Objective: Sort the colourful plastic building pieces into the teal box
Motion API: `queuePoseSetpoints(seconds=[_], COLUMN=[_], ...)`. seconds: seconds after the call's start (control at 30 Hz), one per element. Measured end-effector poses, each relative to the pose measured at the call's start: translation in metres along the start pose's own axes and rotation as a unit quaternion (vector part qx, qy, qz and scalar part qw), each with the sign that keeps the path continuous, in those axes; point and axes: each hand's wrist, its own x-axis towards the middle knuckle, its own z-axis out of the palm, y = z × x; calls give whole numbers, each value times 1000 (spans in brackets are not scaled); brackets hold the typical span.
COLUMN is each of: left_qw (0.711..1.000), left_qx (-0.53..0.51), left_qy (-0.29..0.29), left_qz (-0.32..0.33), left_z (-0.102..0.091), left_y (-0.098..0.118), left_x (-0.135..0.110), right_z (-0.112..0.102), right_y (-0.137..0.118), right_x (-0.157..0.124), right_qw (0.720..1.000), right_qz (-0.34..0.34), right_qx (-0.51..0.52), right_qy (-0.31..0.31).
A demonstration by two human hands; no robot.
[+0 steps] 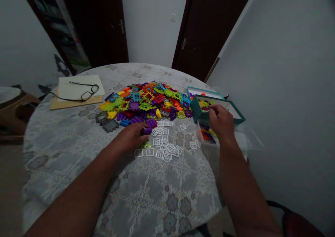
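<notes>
My left hand (132, 135) is at the near edge of a pile of colourful plastic building pieces (146, 102). Its thumb and fingers close around a purple piece (147, 130). Just right of it lie several white lattice window pieces (164, 148), and a lime-green piece (147, 145) shows below the thumb. My right hand (222, 120) is at the near side of a teal-edged box (237, 114) with pieces inside, above a clear plastic container (205, 142). Its fingers are curled together; whatever they hold is hidden.
A second teal-edged box (220, 93) stands behind the first. Glasses (90, 92) rest on papers (66, 87) at the far left of the round table, which has a patterned cloth (154, 195). A wall (288, 73) rises close on the right.
</notes>
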Motion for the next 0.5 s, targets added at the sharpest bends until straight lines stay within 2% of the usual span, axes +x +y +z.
queuePoseSetpoints(seconds=[0.03,0.1,0.17,0.23,0.3,0.37,0.5], left_qw=[1000,1000,1000,1000,999,999,999], left_qx=[-8,-16,-17,-17,-23,-24,29], left_qy=[-7,-17,-20,-21,-25,-23,21], left_qz=[8,14,14,16,23,32,24], left_z=[-1,-2,-3,-4,-3,-1,8], left_y=[-1,-2,-3,-2,0,3,9], left_x=[-1,-3,-5,-7,-8,-8,-7], right_z=[-1,2,11,28,47,64,83], right_y=[-13,-38,-59,-74,-82,-85,-83], right_x=[-10,-31,-50,-68,-82,-93,-104], right_qw=[999,989,963,938,929,932,934], right_qz=[-15,-52,-96,-135,-165,-186,-213], right_qx=[26,75,106,121,121,114,110], right_qy=[-26,-120,-227,-294,-307,-291,-266])
